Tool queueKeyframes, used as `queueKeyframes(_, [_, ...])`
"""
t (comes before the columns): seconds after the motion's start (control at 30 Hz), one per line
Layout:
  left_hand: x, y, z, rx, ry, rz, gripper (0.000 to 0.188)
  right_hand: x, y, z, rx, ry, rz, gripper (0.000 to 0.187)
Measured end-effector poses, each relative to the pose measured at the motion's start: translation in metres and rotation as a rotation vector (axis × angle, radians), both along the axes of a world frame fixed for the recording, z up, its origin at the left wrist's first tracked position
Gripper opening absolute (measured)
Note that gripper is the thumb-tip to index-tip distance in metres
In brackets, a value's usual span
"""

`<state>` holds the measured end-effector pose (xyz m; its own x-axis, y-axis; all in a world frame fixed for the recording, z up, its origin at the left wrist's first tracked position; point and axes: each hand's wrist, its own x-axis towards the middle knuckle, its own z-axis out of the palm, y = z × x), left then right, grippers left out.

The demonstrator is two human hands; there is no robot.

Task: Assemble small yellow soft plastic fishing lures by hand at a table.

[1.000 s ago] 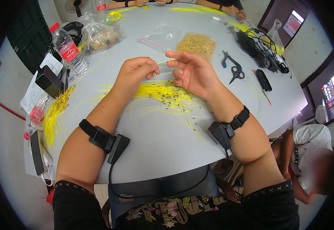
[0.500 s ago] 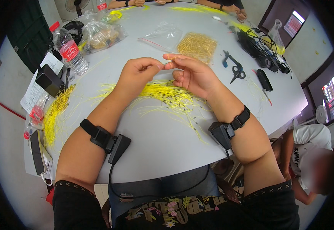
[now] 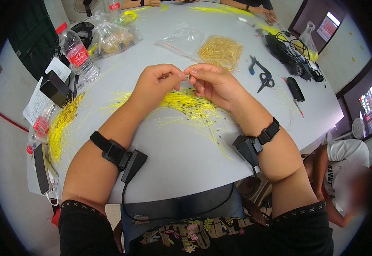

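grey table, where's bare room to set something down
Free: the tabletop between the forearms, below the yellow strands; and a patch between the right forearm and the scissors. Crowded: the left edge, with bottles, black box and yellow bundle, and the far right, with tangled black cables.

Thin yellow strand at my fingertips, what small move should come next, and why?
Maybe ease the right hand gently away to draw the strand taut: that hand appears to pinch it, with the left hand close beside.

Grey table (image 3: pixel 175 170), green door (image 3: pixel 30 40), pale walls (image 3: pixel 13 149)
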<state>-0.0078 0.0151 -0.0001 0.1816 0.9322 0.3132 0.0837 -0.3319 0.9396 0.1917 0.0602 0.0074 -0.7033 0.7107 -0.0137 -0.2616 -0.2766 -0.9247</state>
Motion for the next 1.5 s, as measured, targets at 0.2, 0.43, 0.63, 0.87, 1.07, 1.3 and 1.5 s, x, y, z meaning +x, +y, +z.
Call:
queueKeyframes(0.2, [0.005, -0.002, 0.006, 0.014, -0.037, 0.033, 0.018, -0.001, -0.004, 0.003, -0.04, -0.089, 0.042, 0.017])
queueKeyframes(0.43, [0.004, -0.002, 0.006, 0.064, 0.044, -0.056, 0.017, 0.0, -0.004, -0.001, -0.066, -0.128, 0.11, 0.015])
queueKeyframes(0.63, [0.006, -0.004, 0.009, -0.042, -0.028, -0.105, 0.016, 0.0, -0.003, -0.001, -0.066, -0.127, 0.15, 0.014])
queueKeyframes(0.87, [0.002, -0.004, 0.007, -0.064, -0.064, -0.093, 0.019, -0.001, -0.005, 0.001, -0.043, -0.116, 0.175, 0.02])
queueKeyframes(1.07, [0.002, -0.003, 0.013, -0.098, -0.381, -0.102, 0.02, -0.002, -0.004, 0.001, -0.1, -0.024, 0.137, 0.024])
queueKeyframes(1.3, [-0.006, -0.003, 0.017, -0.006, -0.154, -0.01, 0.022, 0.0, -0.002, 0.005, -0.242, 0.11, 0.068, 0.028])
queueKeyframes(1.5, [0.003, -0.005, 0.011, 0.117, -0.036, 0.051, 0.024, 0.001, 0.0, 0.005, -0.236, 0.131, 0.063, 0.029])
